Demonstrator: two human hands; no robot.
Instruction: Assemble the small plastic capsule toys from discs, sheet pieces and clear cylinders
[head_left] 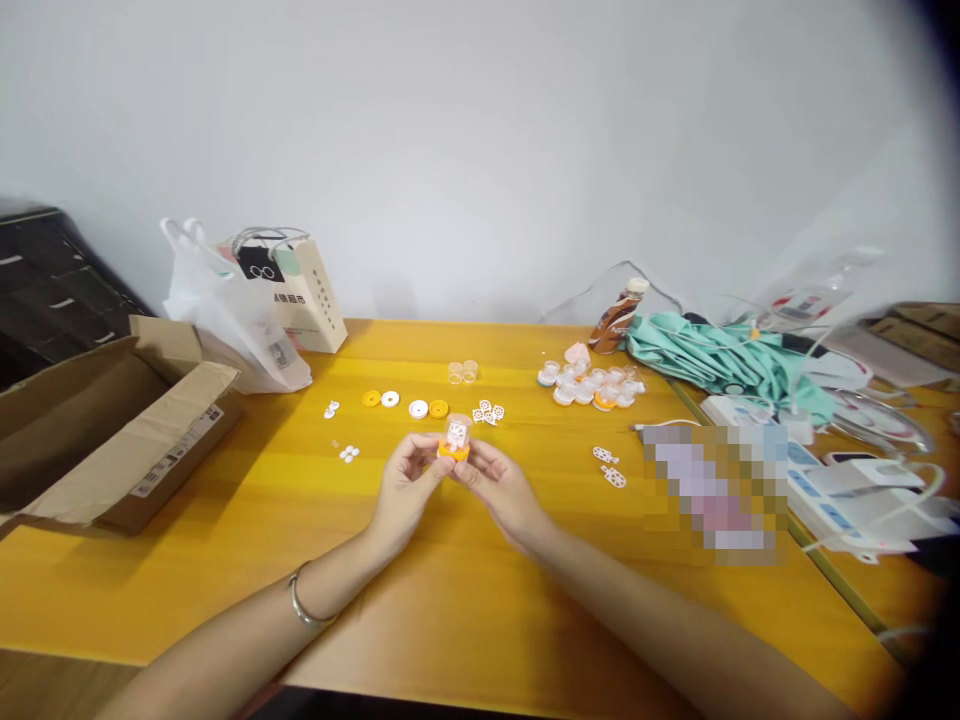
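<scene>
Orange and clear plastic make up the small capsule (454,440) that both hands are gripping at the centre of the frame: the left hand (406,487) is pinching its left side with thumb and fingertips, and the right hand (501,489) is pinching its right side. The clear upper half is showing a white cut-out piece inside, sitting on the orange base; finer detail is too small to tell. A metal bracelet (304,601) is circling the left wrist.

Just above the hands, orange and white round caps (405,403) are lying in a row on the yellow bench (225,560), with white perforated pieces (487,411) beside them and two clear cups (463,372) farther up. A cluster of finished capsules (592,385) is sitting at upper centre-right, near a brown bottle (616,317) and a teal umbrella (720,360). More white pieces (609,467) are lying right of the hands.

At the left, an open cardboard box (112,430) is overhanging the bench's edge; its inside is not visible. A white plastic bag (232,310) and a paper bag (307,290) are standing against the wall behind it. A white power strip (832,490) is crowding the right edge. The bench's near edge is running along the bottom, and bare bench surface is lying open below and left of the hands
</scene>
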